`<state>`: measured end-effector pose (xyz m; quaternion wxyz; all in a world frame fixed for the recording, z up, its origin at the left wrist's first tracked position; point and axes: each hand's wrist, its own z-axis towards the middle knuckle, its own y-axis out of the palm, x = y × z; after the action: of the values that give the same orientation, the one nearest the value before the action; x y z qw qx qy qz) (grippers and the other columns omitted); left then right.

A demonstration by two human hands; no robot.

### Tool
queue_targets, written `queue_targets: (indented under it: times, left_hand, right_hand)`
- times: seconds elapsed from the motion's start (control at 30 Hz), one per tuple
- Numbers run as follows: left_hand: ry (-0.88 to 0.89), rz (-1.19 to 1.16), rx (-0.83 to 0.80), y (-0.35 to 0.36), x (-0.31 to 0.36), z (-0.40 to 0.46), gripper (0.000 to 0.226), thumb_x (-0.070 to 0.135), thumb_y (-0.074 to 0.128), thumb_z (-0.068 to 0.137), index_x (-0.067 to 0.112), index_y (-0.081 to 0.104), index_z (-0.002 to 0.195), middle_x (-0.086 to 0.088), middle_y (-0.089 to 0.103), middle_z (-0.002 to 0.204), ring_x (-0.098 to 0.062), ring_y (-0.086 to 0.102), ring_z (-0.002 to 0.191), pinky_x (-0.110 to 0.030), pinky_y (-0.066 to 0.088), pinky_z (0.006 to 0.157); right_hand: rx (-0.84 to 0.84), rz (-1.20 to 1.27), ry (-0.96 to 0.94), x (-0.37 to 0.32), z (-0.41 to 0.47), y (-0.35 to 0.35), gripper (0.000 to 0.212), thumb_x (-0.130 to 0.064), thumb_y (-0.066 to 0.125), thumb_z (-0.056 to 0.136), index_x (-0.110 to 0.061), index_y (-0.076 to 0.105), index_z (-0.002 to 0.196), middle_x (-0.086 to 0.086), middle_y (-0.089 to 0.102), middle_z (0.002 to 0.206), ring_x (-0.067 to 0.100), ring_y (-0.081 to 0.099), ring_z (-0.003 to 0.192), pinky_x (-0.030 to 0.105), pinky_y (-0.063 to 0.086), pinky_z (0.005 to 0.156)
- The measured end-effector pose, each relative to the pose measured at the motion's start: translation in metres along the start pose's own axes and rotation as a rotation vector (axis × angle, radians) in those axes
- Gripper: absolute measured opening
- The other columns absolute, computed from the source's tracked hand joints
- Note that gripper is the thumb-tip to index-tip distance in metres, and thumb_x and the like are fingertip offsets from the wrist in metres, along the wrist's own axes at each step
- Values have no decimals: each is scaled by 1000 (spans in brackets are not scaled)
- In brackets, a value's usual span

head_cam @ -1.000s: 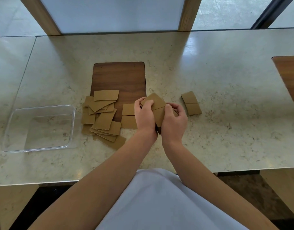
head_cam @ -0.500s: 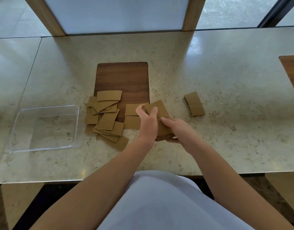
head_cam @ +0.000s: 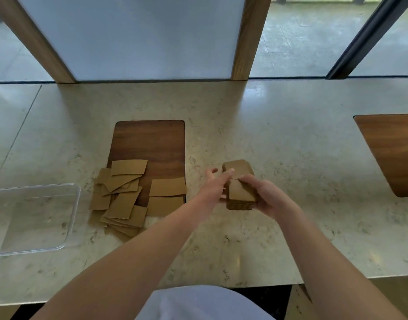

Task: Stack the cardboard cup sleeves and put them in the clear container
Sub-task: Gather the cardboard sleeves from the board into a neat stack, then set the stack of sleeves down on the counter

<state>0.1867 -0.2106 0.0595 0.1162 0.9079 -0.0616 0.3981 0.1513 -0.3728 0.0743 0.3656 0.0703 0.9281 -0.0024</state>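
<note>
At the far left of the bench [head_cam: 290, 139] stands the clear container [head_cam: 34, 219], and nothing shows inside it; so by my reading the putting-away has not begun. Just beside it to the right lies a loose heap of cup sleeves [head_cam: 120, 199], overlapping at odd angles, partly on the dark wooden board [head_cam: 150, 142] and partly on the stone; two more sleeves lie flat at the board's near right corner; these are all left to gather. Right of the board, the left hand [head_cam: 213, 188] reaches in with fingers stretched out and relaxed, its fingertips touching the near stack's left edge, gripping nothing that I can see. The stack of sleeves [head_cam: 241, 195] sits in the right hand [head_cam: 266, 196], whose fingers and thumb curl round its right side and top, so the grip is a clasp on that stack. A second small stack [head_cam: 237, 168] lies just beyond it, touching or nearly so; I cannot tell which. Judged so, the stacking is part done; the heap and the container remain.
</note>
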Motion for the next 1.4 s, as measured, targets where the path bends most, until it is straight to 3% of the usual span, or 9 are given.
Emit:
queue_targets:
  times: [0.17,0.33,0.5,0.7,0.77,0.87,1.17,1.3,1.4]
  left_hand:
    - [-193,17,56,-12,-14,13,48,35,68,98,20,42,136,-13,66,112,-24,68,85,-31,57,63]
    - [-267,98,106,-19,-36,25,29,19,58,104,13,54,132,-14,67,111,-24,65,90,-31,54,65]
    - [-253,46,163,9,-22,51,21,21,59,103,20,60,124,-5,69,118,-22,66,111,-44,53,105]
    - [-275,-160,199,45,3,70,30,25,43,108,18,61,85,-5,69,91,-19,65,86,-31,51,72]
    - [-283,-200,191,48,9,72,31,32,43,109,17,61,87,-7,71,94,-21,67,88,-33,54,75]
    - [-284,-209,161,53,16,72,35,43,44,108,17,61,92,-9,72,99,-22,68,92,-37,54,80]
    - [-338,-244,130,58,26,70,45,57,42,105,14,57,100,-9,68,97,-23,67,86,-36,48,62]
    - [-304,-324,107,46,25,66,63,60,41,104,12,48,144,-16,61,117,-33,63,101,-46,52,78]
    - [-260,-318,139,21,19,53,53,53,42,107,9,55,134,-19,57,136,-38,62,118,-51,53,98]
  right_hand:
    - [136,-175,80,-20,48,-47,53,-44,79,83,-4,69,116,15,77,107,27,66,91,32,45,68]
    - [108,-277,169,-34,89,-73,43,-46,80,83,-11,68,106,4,71,88,14,59,66,24,37,52]
    - [21,-243,139,-33,109,-79,47,-38,85,81,-8,67,112,5,73,100,17,61,80,25,38,60]
    - [-20,-349,151,-28,121,-77,58,-49,85,75,-6,72,111,8,64,94,22,52,81,32,32,66]
    - [-5,-394,120,-27,122,-77,52,-48,86,75,-9,73,107,1,67,87,14,55,70,26,36,61]
    - [30,-359,60,-24,123,-79,50,-41,88,76,-11,69,112,2,75,104,15,68,93,28,52,74]
    - [78,-423,78,-24,115,-80,51,-48,81,83,-17,63,119,-4,68,103,8,61,88,26,46,64]
    - [190,-491,3,-32,99,-72,62,-64,63,90,-17,58,130,0,61,117,21,58,102,36,46,82]
    - [398,-569,-283,-45,79,-58,46,-52,59,96,-19,60,127,-4,62,115,16,57,102,29,43,75]
